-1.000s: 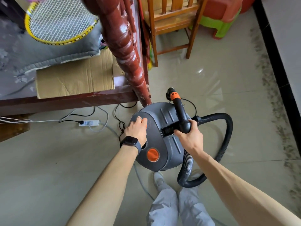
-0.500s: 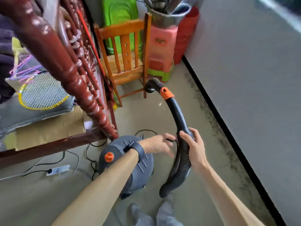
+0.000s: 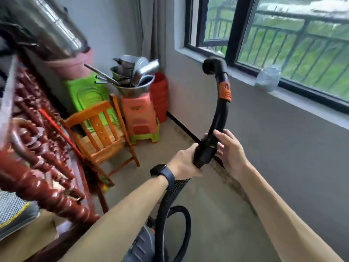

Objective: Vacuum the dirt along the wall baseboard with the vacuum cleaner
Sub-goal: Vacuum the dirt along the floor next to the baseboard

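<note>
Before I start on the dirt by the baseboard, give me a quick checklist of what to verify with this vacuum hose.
1. Left hand grips the hose cuff: ok.
2. Right hand firm on the handle tube: not ok, its fingers only lie against it.
3. Nozzle end down at the floor: not ok, it is up in the air near the window sill.
4. Dirt along the baseboard in sight: ok.
5. Hose loop free of snags: cannot tell.
6. Vacuum body switched on: cannot tell.
</note>
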